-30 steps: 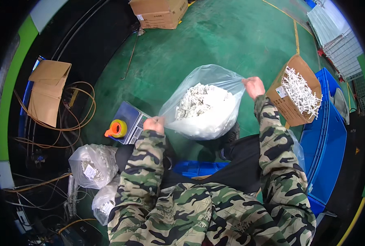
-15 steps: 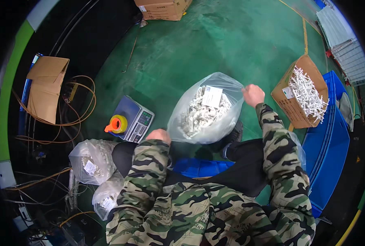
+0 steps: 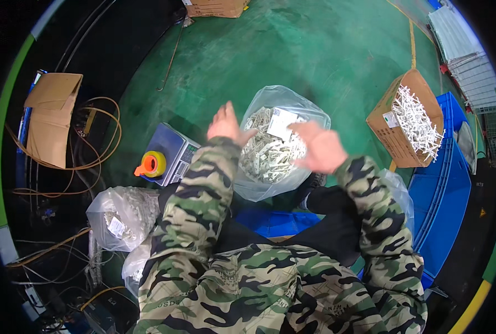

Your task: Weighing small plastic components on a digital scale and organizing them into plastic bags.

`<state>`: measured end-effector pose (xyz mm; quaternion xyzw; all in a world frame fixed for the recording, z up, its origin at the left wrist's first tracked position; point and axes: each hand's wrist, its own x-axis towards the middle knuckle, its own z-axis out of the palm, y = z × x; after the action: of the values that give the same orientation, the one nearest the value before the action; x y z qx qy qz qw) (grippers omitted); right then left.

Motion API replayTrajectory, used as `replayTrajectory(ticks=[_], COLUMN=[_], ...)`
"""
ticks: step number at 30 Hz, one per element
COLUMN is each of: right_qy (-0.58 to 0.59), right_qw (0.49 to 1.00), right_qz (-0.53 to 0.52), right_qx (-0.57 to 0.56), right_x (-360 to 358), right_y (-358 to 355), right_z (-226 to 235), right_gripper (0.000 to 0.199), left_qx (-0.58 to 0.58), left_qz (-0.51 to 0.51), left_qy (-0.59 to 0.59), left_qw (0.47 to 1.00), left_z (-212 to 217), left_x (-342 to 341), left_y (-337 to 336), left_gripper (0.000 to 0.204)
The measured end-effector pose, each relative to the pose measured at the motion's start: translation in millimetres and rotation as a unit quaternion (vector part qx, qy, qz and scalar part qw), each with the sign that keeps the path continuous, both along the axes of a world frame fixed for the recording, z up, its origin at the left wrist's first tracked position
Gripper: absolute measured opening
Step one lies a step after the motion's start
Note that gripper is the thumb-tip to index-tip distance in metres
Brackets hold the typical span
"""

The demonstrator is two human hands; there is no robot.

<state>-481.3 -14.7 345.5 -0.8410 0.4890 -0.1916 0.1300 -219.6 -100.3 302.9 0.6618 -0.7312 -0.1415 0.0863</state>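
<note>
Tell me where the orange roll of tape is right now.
In the head view, the orange roll of tape sits left of centre on the small scale, just left of the person's left hand and the clear bag of white parts.

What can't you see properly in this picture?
- Head view: the right hand is blurred by motion, so its fingers are unclear.
- The white pieces in the clear bag are too small to identify.
- The scale is partly hidden behind the left sleeve.
- The top cardboard box is cut off by the edge.
</note>
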Motion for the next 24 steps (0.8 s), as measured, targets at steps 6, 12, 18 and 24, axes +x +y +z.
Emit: replayTrajectory(ticks=[6,12,18,24], right_qy=[0.200,0.141,0.141,0.126], right_qw=[0.955,0.981,0.979,0.981], right_qz=[0.187,0.120,0.121,0.091], right_qx=[0.110,0.057,0.087,0.115], right_x=[29,9,30,43], right_y=[22,-7,-49,-76], right_z=[-54,-76,-88,-97], right_gripper=[0.016,0.013,0.014,0.010], left_qx=[0.017,0.046,-0.082,-0.168], left_qz=[-0.055,-0.101,-0.306,-0.321], left_qy=[0.041,0.077,-0.013,0.027], left_qw=[0.998,0.991,0.948,0.932], left_z=[-45,-63,-49,-71], left_x=[-37,-49,-42,-21], left_y=[-52,-58,-15,-8], left_gripper=[0.075,0.014,0.011,0.012])
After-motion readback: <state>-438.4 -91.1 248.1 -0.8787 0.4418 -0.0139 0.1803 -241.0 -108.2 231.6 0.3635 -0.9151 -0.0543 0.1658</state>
